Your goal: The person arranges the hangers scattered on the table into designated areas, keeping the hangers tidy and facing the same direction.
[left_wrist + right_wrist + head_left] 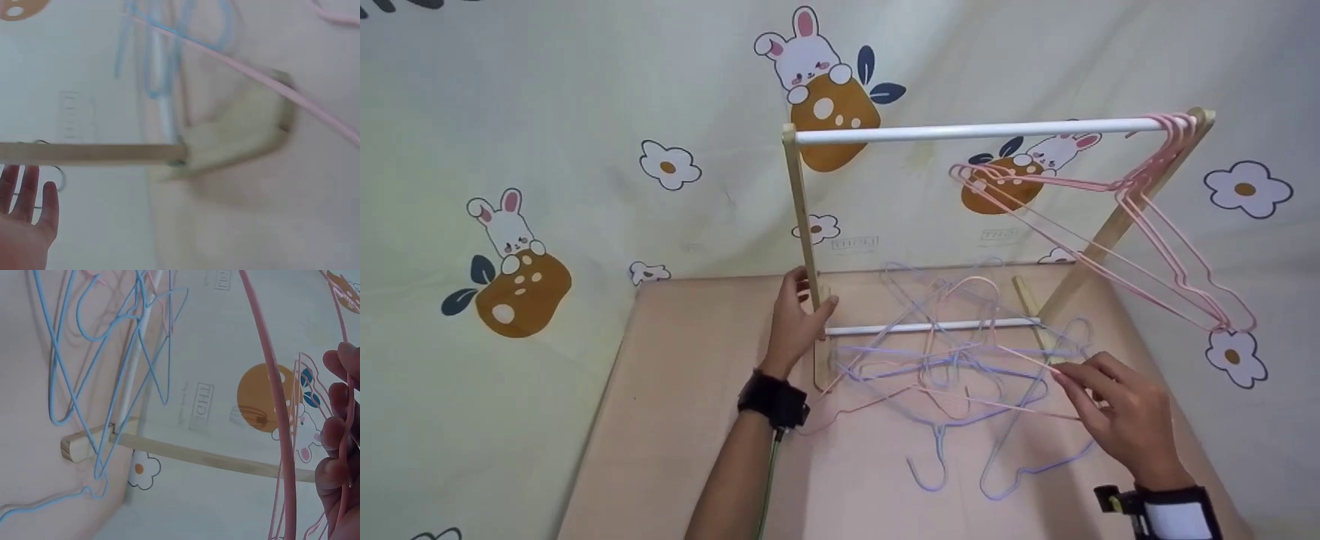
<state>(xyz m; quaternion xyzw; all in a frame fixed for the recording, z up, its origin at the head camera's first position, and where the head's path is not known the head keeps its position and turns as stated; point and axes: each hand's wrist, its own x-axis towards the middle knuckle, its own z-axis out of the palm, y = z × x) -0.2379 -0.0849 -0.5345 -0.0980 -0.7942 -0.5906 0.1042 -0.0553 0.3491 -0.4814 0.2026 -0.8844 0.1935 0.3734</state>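
My right hand [1132, 412] pinches one corner of a pink hanger [1024, 356] between thumb and fingers. Its hook points up and away, and the hanger spans the space before the rack, over blue hangers [990, 415]. In the right wrist view, curled fingers [332, 478] lie along the pink wire. My left hand [793, 330] is at the left wooden post [801, 202] of a small clothes rack, thumb on one side and fingers on the other. Those fingers look straight in the left wrist view, their tips at the post [95, 153].
Several pink hangers [1136, 178] hang bunched at the right end of the white top bar [960, 133]. A white lower bar [870, 330] joins the wooden feet. Tangled blue hangers lie on the pinkish table [675, 420]. Behind stands a patterned cloth backdrop [720, 202].
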